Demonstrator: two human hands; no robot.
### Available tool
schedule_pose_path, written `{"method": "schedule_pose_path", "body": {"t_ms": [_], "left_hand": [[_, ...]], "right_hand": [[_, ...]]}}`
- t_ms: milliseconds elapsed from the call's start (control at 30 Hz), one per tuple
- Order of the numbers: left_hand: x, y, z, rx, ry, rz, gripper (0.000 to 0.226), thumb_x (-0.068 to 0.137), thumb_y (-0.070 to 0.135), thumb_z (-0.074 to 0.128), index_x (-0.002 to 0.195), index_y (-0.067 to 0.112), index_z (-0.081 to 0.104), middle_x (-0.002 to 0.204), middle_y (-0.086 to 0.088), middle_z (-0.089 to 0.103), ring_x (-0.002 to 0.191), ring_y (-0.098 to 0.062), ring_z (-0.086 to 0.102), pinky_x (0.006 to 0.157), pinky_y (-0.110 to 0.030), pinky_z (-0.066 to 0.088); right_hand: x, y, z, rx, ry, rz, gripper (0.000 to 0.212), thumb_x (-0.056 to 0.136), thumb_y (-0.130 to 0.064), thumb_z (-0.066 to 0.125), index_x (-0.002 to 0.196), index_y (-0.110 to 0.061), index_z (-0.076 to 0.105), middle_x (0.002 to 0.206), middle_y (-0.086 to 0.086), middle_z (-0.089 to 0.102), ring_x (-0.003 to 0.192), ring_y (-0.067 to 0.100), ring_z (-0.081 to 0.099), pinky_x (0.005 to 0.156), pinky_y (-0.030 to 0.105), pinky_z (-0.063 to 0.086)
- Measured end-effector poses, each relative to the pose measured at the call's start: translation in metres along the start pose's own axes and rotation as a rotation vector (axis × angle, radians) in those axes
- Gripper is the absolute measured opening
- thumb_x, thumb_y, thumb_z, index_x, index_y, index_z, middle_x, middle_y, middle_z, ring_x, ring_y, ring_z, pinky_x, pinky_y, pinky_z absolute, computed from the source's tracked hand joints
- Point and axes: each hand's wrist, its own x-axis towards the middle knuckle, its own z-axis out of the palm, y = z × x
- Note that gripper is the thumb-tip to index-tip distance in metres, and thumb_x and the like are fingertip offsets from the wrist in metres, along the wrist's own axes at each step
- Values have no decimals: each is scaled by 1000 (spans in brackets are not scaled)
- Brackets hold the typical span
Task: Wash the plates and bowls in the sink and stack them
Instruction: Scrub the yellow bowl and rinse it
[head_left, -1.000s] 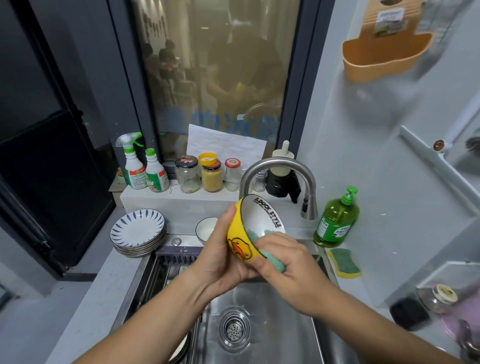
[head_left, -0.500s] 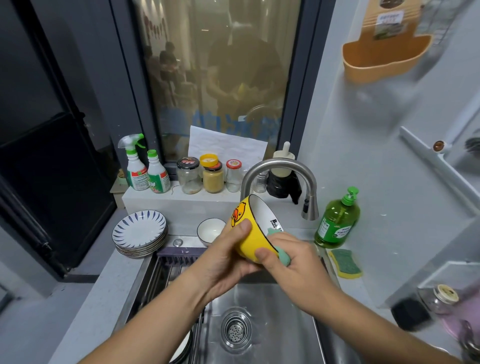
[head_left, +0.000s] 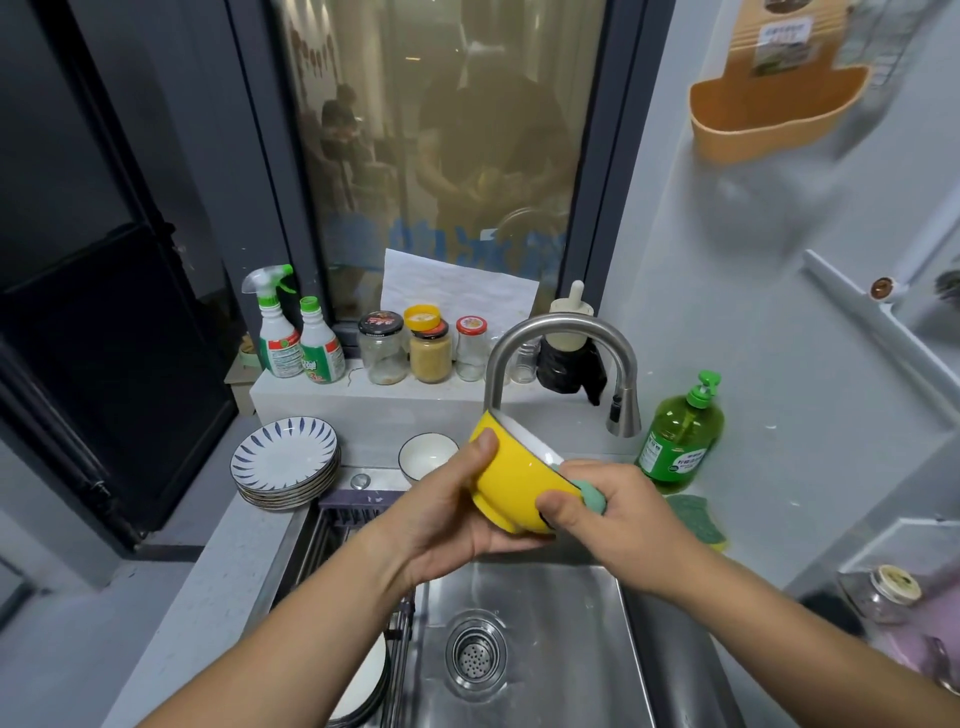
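A yellow bowl with a white inside is held on its side above the steel sink, its opening turned away from me. My left hand grips its base and side, thumb on top. My right hand pinches a green sponge against the bowl's rim, thumb on the outer wall. A stack of blue-striped plates sits on the counter at the left. A small white bowl stands behind the sink. More plates lie in the sink's left part, mostly hidden by my left arm.
The curved tap arches right behind the bowl. A green soap bottle and a second sponge are on the right counter. Spray bottles and jars line the ledge. The drain lies below.
The bowl has been turned in my hands: its white inside and duck print faced me before, and now its plain yellow outside does. The sponge stays at the rim.
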Motion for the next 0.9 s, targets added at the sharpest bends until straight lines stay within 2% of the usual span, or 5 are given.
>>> {"method": "schedule_pose_path", "body": {"t_ms": [167,400,667,800,900], "left_hand": [[-6,-2,-9,6,17,29,119,46,41,103,150,21,48,141,-24,59,118,-48,63,96,-70,50],[-12,-2,-9,4,16,65,115,43,42,104,144,22,52,140,-24,60,117,-48,63,95,-70,48],[-11,-5,-6,-13,126,115,110,39,45,103,136,23,59,130,-21,64,103,-46,69,81,-67,57],[-7,-9,-1,30,303,138,101,43,48,100,130,19,57,121,-18,67,96,-40,73,79,-63,59],[-4,-13,9,-39,344,81,100,53,55,95,139,20,56,131,-23,66,100,-42,74,79,-59,60]], "right_hand": [[1,-7,-10,-7,-199,114,62,73,-74,63,64,-13,57,62,-5,45,59,7,42,55,31,35],[10,-2,-25,-177,-49,-121,52,91,-71,45,74,-28,68,76,1,64,76,20,63,71,43,51],[-11,0,-1,-90,-98,-103,41,102,-36,41,80,-7,61,85,1,61,86,21,57,79,40,46],[-12,-15,10,194,101,144,36,105,-24,48,77,-30,71,68,-11,59,69,8,52,67,30,43],[-6,-27,19,362,349,267,28,103,-22,51,96,-23,78,87,0,77,85,16,70,79,36,56]]}}
